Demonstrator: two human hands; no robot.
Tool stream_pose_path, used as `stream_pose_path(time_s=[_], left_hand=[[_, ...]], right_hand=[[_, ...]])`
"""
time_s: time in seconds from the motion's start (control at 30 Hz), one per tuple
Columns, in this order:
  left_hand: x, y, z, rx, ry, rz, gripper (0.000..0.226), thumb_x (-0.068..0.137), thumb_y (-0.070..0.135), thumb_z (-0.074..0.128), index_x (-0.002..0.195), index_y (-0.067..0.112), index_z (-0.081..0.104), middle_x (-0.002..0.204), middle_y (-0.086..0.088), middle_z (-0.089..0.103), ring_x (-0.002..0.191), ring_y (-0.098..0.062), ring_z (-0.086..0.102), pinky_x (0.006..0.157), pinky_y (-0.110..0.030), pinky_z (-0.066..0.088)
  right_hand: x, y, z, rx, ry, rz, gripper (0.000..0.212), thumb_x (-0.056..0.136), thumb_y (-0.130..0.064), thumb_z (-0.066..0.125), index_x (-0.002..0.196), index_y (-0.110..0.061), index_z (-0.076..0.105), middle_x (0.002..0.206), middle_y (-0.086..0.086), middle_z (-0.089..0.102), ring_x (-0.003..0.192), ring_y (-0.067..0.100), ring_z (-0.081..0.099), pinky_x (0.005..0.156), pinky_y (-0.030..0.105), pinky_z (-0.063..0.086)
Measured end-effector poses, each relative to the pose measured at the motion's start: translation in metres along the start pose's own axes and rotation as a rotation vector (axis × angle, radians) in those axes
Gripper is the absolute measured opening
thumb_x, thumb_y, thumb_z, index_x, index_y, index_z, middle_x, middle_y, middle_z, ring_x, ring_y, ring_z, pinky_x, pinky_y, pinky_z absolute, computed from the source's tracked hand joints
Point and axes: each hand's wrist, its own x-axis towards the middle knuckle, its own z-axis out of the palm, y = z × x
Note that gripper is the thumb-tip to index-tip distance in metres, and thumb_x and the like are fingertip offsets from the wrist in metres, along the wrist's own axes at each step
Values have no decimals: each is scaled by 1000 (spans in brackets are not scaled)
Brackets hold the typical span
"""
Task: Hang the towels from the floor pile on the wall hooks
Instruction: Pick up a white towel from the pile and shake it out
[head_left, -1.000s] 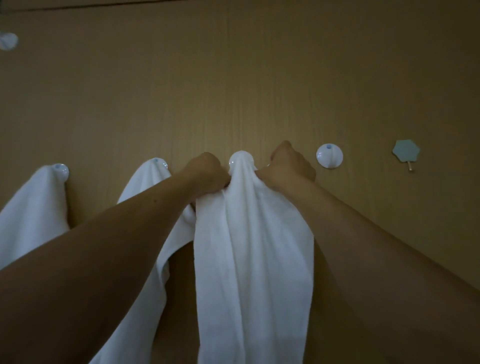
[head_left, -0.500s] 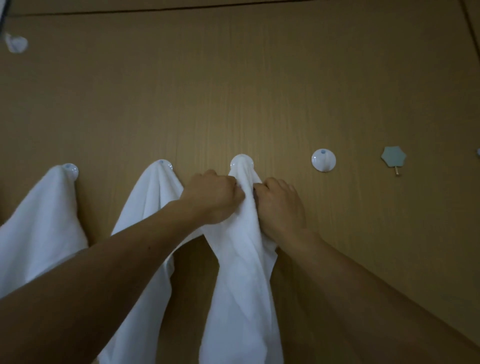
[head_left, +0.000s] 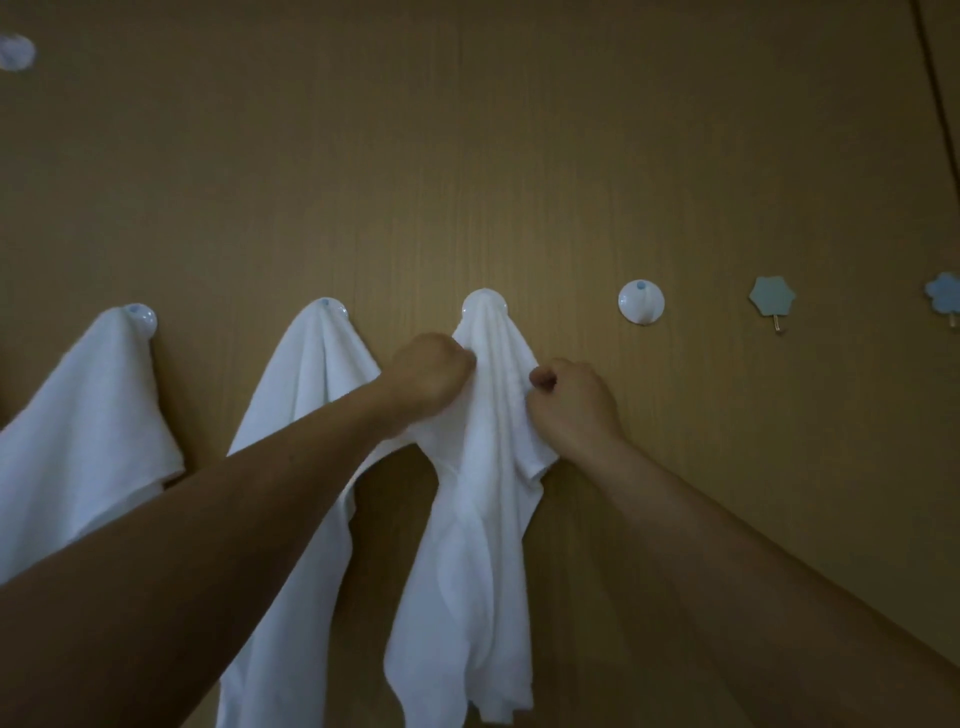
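Fingers (head_left: 462, 361) of the left hand (head_left: 431, 374) and right hand (head_left: 571, 410) clamp the third towel (head_left: 483, 519) at nine and three o'clock below its hook (head_left: 483, 294), settling its drape; next, likely let go and fetch another for the bare hook (head_left: 641, 301) at three o'clock

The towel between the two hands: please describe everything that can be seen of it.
The white towel looks like soft terry cloth. Its top is draped over a round white hook on the wood-look wall, and it hangs down in long folds. The left hand grips its left fold, the right hand its right edge. Its lower end is uneven.
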Motion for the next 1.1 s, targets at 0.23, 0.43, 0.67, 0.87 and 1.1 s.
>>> stream_pose_path(time_s=[0.23, 0.43, 0.67, 0.87, 1.1], left_hand=[[5, -1, 21, 18, 78, -97, 49, 80, 33, 66, 117, 4, 51, 108, -10, 59, 89, -20, 59, 67, -29, 44], [-17, -15, 42, -435, 125, -176, 40, 83, 26, 65, 118, 7, 56, 99, -5, 64, 83, -17, 61, 60, -25, 47], [-57, -45, 71, -555, 164, -50, 46, 78, 46, 72, 111, 16, 59, 98, 9, 66, 85, -1, 63, 65, -11, 46], [-103, -92, 110, -660, -5, -46, 45, 80, 31, 74, 118, 25, 51, 105, 19, 60, 93, 6, 60, 74, -7, 48], [-188, -112, 145, -662, -115, -324, 35, 90, 15, 65, 120, -1, 58, 113, -10, 63, 101, -22, 61, 81, -21, 51]], right_hand=[[-4, -18, 9, 11, -128, 24, 39, 80, -48, 61, 102, -17, 54, 97, 3, 61, 81, 20, 62, 56, 27, 41], [-19, -23, 12, 407, -158, 262, 33, 80, -27, 58, 111, -16, 55, 101, 2, 64, 89, 22, 64, 81, 43, 57], [-54, -13, 14, 156, 3, 109, 32, 92, -39, 49, 115, -18, 46, 102, -3, 58, 85, 16, 60, 69, 33, 48], [-122, 33, 33, 258, -155, 243, 48, 98, -37, 52, 137, -9, 47, 133, 7, 58, 121, 22, 55, 104, 41, 43], [-228, 61, 35, 255, -274, 463, 39, 93, -38, 61, 121, -12, 59, 116, 5, 67, 104, 20, 64, 94, 40, 51]])
